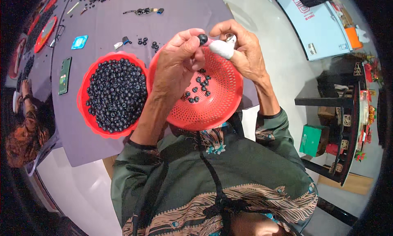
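Note:
My left hand (180, 56) pinches a round black bead (202, 39) between thumb and fingertips. Facing it, my right hand (245, 51) is closed, its thumb covered by a white wrapping (222, 50). A small shiny piece (231, 38) shows at the right fingers; its kind is unclear. Both hands are raised over a red perforated colander (226, 94), which has several black beads (203, 88) in its bottom. Just left of it stands a red scalloped basket (83, 97) heaped with black beads (116, 92). My left hand and wrist hide part of the colander.
On the grey-purple cloth (98, 23) lie a green phone (64, 75), a blue square packet (80, 42), a dark strand (143, 11) and loose beads (142, 41). Another person's arm (27, 101) shows at far left. A dark shelf (325, 101) and green box (313, 140) stand right.

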### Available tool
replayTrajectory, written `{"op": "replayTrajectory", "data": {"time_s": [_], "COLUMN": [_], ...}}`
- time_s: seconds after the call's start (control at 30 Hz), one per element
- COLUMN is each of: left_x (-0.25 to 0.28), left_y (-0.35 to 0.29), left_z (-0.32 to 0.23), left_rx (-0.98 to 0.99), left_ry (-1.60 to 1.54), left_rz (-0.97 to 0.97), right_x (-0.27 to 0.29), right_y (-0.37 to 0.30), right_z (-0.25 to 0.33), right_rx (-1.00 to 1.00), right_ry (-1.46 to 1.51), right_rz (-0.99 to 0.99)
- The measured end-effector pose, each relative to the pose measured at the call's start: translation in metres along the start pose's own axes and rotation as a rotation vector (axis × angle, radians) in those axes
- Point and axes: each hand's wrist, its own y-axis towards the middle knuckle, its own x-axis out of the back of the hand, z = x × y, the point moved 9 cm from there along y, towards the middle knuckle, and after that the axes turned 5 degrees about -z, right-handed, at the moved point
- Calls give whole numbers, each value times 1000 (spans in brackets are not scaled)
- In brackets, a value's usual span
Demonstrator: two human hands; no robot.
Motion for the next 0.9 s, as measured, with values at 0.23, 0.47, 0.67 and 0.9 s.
{"op": "replayTrajectory", "data": {"time_s": [0.23,0.47,0.67,0.9], "left_x": [-4,-3,-2,1], "left_y": [2,4,5,7], "left_z": [-1,-4,-4,-8], "left_rx": [10,6,2,-22], "left_ry": [58,169,259,278], "left_rz": [66,20,-36,-33], "right_x": [-5,-10,-15,-22], "right_y": [2,12,17,18], "right_z": [-3,9,12,6], "right_rx": [-42,41,81,54], "right_ry": [-79,-221,-274,-316], "right_rz": [180,244,249,303]}}
